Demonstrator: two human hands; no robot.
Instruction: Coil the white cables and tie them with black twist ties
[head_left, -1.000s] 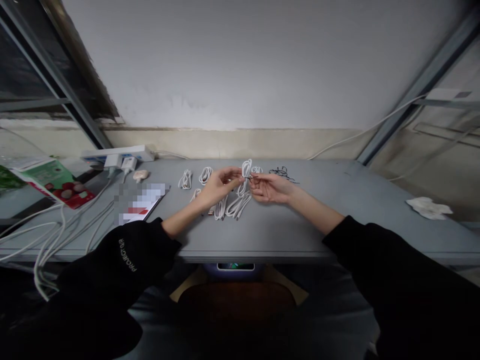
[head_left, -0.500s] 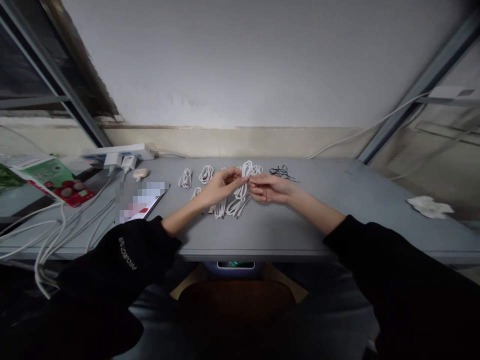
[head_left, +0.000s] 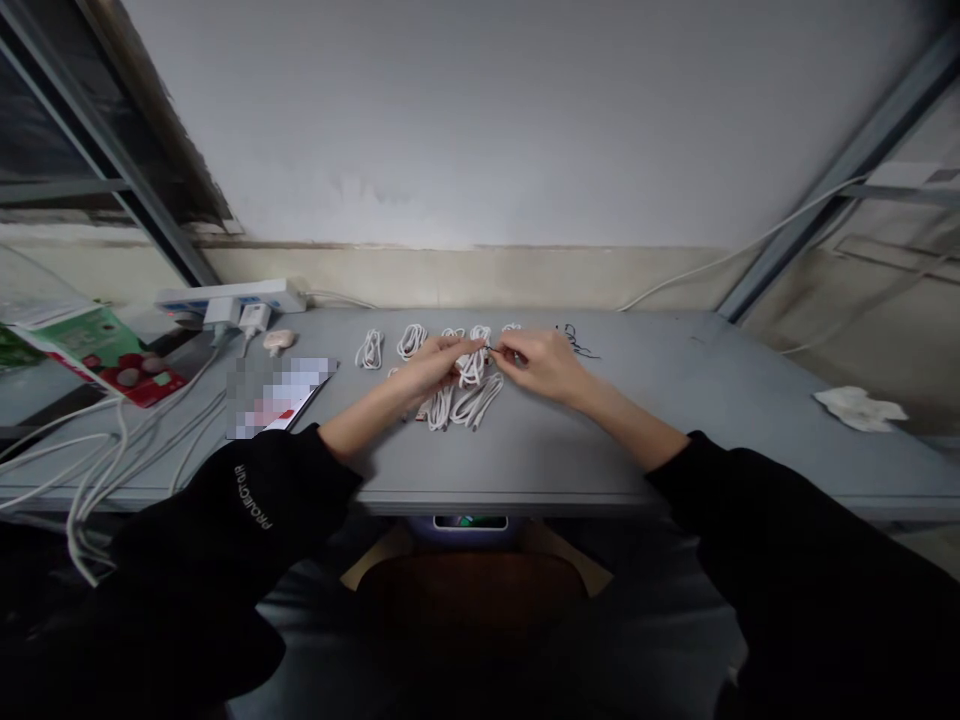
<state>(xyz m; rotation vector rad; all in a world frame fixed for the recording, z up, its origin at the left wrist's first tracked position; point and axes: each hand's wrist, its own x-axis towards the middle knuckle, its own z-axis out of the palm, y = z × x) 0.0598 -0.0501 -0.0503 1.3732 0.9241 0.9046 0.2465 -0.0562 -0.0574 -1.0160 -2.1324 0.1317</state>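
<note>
In the head view, the left hand holds a coiled white cable above the middle of the counter, its thumb and fingers pinching the coil's side. The right hand is just beside it, its fingers bent and the tips pressed together on a thin black tie at the coil's upper part. Whether the tie goes all the way around the coil cannot be told.

More coiled white cables lie on the counter around the hands: one at the far left, another next to it, and two side by side in front of the held coil. Others are partly hidden behind the hands. A loose tangle of black ties lies beyond the right hand.

Farther left, a phone, partly blurred out, lies flat, with a small pale case behind it. A white power strip with plugs in it stands near the wall, and a green and red packet leans nearby above loose white cords. A crumpled tissue lies well apart on the right.
</note>
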